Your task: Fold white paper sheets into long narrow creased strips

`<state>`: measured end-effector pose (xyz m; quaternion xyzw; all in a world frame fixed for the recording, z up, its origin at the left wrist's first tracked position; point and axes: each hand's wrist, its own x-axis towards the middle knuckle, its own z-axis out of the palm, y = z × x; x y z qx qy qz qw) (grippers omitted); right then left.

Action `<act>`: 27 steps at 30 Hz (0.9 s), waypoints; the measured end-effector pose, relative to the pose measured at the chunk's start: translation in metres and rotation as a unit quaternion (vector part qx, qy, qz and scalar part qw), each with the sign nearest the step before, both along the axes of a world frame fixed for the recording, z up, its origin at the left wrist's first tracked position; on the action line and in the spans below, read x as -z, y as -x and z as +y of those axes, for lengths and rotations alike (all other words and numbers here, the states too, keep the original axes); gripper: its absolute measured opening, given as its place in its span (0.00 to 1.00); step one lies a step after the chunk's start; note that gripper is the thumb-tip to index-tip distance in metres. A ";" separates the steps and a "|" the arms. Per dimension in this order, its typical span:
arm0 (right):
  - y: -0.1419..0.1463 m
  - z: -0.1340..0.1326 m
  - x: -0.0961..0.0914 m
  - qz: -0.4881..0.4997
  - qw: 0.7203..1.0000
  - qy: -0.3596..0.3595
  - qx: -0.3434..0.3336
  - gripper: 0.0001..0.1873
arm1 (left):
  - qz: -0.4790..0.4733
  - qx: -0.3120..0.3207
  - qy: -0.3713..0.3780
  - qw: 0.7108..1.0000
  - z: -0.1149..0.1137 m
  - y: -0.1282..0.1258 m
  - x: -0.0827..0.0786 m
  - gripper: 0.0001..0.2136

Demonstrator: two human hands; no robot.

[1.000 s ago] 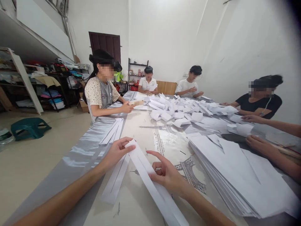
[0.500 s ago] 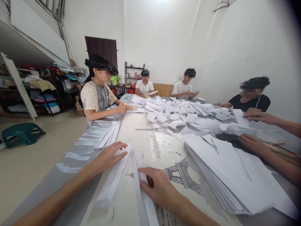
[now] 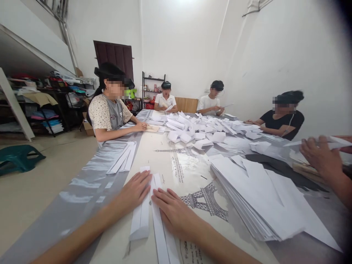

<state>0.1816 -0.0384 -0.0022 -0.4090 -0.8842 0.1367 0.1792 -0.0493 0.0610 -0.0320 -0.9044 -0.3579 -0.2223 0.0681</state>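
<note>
My left hand (image 3: pixel 135 190) lies palm down, fingers stretched out, on a folded white paper strip (image 3: pixel 139 223). Alongside it to the right is a second folded paper strip (image 3: pixel 160 238), its near end running out of the bottom of the view. My right hand (image 3: pixel 176 212) rests flat on that second strip, fingers extended along its upper part. The two strips lie close together, with a narrow gap between them. Several folded paper strips (image 3: pixel 123 157) lie beyond my left hand. A thick stack of white paper sheets (image 3: pixel 261 198) is to the right of my right hand.
A cream printed cloth (image 3: pixel 154 150) covers the middle of the table. A heap of folded white papers (image 3: pixel 198 128) spreads across its far part. Several people sit around the table. At the right edge another person's hand (image 3: pixel 321 157) holds paper. A green stool (image 3: pixel 20 157) stands at left.
My fingers have flattened onto the two strips. The left strip has turned straighter and moved nearer the right one. The hands of the person at right have risen with the paper.
</note>
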 end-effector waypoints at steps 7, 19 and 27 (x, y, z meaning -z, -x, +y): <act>0.005 -0.001 -0.007 0.003 0.999 0.042 0.016 0.30 | -0.008 -0.018 0.047 0.999 -0.007 -0.002 -0.008 0.22; 0.008 0.001 0.005 -0.013 0.999 -0.011 0.034 0.32 | 0.004 -0.019 0.067 0.998 -0.016 -0.007 -0.012 0.21; 0.001 0.010 0.006 -0.025 0.998 -0.029 0.058 0.30 | -0.021 -0.025 0.050 0.998 -0.021 -0.011 -0.013 0.19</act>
